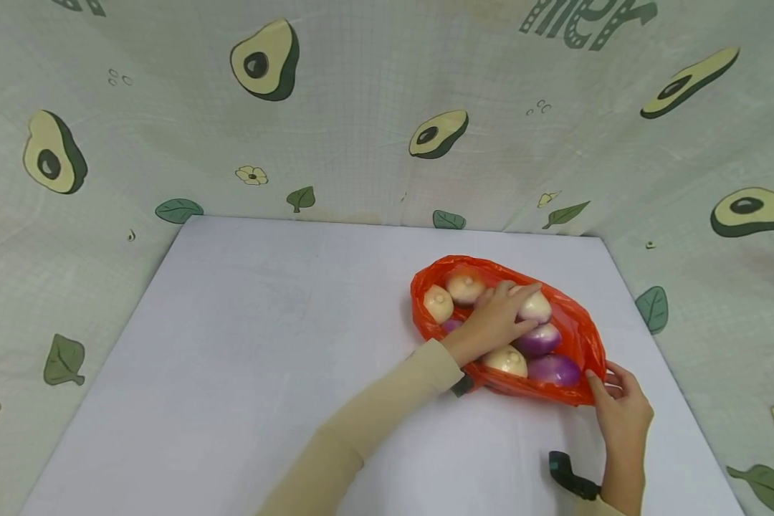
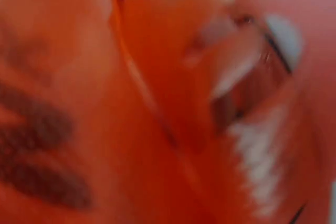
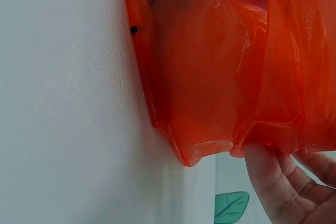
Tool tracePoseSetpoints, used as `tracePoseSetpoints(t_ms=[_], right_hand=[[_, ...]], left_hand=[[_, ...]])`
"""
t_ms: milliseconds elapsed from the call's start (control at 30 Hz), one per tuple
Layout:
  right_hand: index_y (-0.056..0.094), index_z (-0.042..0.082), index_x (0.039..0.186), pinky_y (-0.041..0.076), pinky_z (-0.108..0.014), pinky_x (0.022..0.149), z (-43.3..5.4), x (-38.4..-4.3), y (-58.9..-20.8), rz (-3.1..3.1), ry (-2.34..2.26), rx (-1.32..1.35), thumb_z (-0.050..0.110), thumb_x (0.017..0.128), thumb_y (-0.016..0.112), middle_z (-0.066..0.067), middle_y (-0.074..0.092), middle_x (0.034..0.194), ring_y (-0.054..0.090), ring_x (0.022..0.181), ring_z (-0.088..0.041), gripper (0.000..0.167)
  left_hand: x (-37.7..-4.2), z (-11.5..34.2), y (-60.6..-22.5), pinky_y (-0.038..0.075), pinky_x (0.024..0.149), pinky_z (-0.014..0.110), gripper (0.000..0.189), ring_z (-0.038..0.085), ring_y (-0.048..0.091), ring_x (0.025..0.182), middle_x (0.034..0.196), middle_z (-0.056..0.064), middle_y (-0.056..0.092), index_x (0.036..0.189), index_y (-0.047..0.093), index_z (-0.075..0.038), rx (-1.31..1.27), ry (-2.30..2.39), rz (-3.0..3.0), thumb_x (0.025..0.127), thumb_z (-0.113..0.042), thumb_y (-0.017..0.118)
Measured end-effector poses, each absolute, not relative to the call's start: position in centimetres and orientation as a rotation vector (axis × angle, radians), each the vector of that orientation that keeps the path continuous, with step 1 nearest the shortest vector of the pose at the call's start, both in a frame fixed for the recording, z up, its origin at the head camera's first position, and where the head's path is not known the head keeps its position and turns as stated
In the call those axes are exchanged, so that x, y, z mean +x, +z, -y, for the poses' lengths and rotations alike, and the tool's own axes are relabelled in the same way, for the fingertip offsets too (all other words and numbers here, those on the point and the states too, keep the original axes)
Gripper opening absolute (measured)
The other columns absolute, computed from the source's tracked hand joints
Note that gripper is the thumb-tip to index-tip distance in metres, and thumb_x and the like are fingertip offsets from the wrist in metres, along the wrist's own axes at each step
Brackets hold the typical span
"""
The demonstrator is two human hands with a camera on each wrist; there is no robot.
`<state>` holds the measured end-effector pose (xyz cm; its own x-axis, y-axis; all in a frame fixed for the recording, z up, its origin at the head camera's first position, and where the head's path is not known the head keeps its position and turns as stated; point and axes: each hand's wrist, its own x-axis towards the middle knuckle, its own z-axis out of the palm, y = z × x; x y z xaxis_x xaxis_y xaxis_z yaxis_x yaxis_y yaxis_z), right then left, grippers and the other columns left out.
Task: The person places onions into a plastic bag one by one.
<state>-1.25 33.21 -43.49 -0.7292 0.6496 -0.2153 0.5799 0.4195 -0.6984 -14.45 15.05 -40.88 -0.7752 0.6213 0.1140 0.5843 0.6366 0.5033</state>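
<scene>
A red plastic bag (image 1: pixel 574 322) lies with its mouth spread wide on the right side of the table, holding several round onions. Some are cream, such as the onion (image 1: pixel 506 360) near the front; others are purple, such as the onion (image 1: pixel 556 370) beside it. My left hand (image 1: pixel 493 322) reaches into the bag, fingers and thumb on either side of a whitish onion (image 1: pixel 534 307). At the bag's right corner my right hand (image 1: pixel 622 408) pinches the rim between thumb and fingers. In the left wrist view, blurred red plastic (image 2: pixel 79 66) hides the fingers.
A white table (image 1: pixel 232 344) extends to the left of the bag. Cloth (image 1: pixel 361 107) printed with avocados and leaves hangs behind it and at both sides. A black wrist camera (image 1: pixel 570 479) sits by the right wrist.
</scene>
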Motion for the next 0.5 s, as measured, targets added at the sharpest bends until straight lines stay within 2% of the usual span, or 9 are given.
tracePoseSetpoints(t_ms=[133, 233, 333, 433, 500], right_hand=[[0.032, 0.012, 0.144, 0.036, -0.002, 0.051, -33.1, -1.2, -43.4, 2.570, 1.209, -1.118, 0.045, 0.092, 0.047, -0.019, 0.044, 0.134, 0.044, 0.114, -0.031, 0.063], [0.032, 0.012, 0.144, 0.034, -0.002, 0.051, -33.1, -1.2, -43.4, 2.566, 1.209, -1.121, 0.045, 0.092, 0.047, -0.019, 0.044, 0.135, 0.044, 0.114, -0.031, 0.063], [0.032, 0.012, 0.144, 0.034, -0.002, 0.051, -33.0, -1.3, -43.3, 2.562, 1.214, -1.121, 0.045, 0.092, 0.047, -0.019, 0.044, 0.135, 0.044, 0.113, -0.031, 0.063], [0.032, 0.012, 0.144, 0.034, -0.001, 0.051, -33.0, -1.3, -43.2, 2.559, 1.221, -1.127, 0.045, 0.092, 0.047, -0.019, 0.044, 0.134, 0.044, 0.112, -0.031, 0.063], [0.032, 0.012, 0.144, 0.035, -0.002, 0.051, -33.0, -1.3, -43.2, 2.560, 1.223, -1.131, 0.045, 0.092, 0.047, -0.019, 0.044, 0.135, 0.044, 0.113, -0.030, 0.063]], left_hand=[[-14.7, -15.7, -40.7, 0.034, 0.099, 0.024, 0.066, 0.009, 0.038, 0.114, 0.128, -0.002, 0.043, 0.149, 0.018, -0.030, 1.042, 0.675, -2.824, 0.093, -0.049, 0.046], [-14.8, -16.2, -40.6, 0.037, 0.097, 0.025, 0.064, 0.010, 0.042, 0.110, 0.124, -0.002, 0.045, 0.147, 0.021, -0.026, 1.002, 0.654, -2.838, 0.093, -0.049, 0.046], [-14.9, -16.5, -40.7, 0.039, 0.094, 0.023, 0.057, 0.010, 0.047, 0.103, 0.114, -0.003, 0.047, 0.137, 0.030, -0.019, 0.930, 0.671, -2.853, 0.092, -0.048, 0.048], [-15.0, -16.6, -41.0, 0.041, 0.088, 0.022, 0.047, 0.010, 0.049, 0.099, 0.104, -0.004, 0.049, 0.123, 0.035, -0.016, 0.879, 0.647, -2.881, 0.092, -0.048, 0.050], [-15.0, -16.6, -41.2, 0.040, 0.086, 0.022, 0.042, 0.010, 0.050, 0.099, 0.103, -0.005, 0.050, 0.119, 0.038, -0.016, 0.860, 0.569, -2.914, 0.093, -0.047, 0.048]])
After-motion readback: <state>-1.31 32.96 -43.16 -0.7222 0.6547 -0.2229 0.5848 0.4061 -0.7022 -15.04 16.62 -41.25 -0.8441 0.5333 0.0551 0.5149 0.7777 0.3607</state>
